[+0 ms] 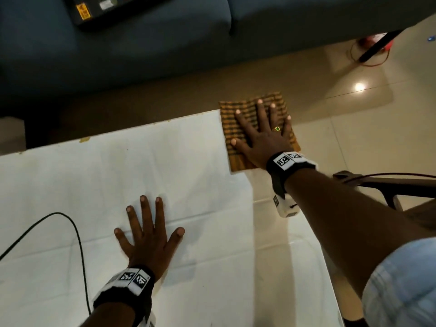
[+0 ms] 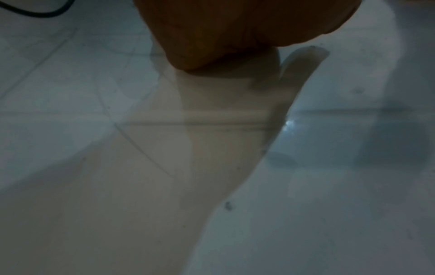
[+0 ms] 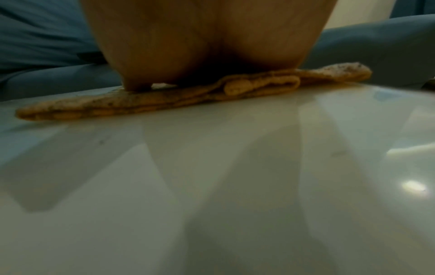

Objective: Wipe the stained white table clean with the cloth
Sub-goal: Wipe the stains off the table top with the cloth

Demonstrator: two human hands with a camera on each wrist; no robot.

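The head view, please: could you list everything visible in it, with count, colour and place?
table: one, white, centre and left, far edge chipped
cloth: one, brown striped, folded, on the table's far right corner, partly overhanging
cable: one, black, on the table's left part
sofa: one, blue, beyond the table
black device: one, yellow label, on the sofa
floor: pale glossy tiles, right
left hand: one, fingers spread flat, rests on the table
right hand: one, green-stoned ring, presses flat on the cloth

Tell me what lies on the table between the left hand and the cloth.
Nothing: in the head view only bare white table separates the left hand from the cloth.
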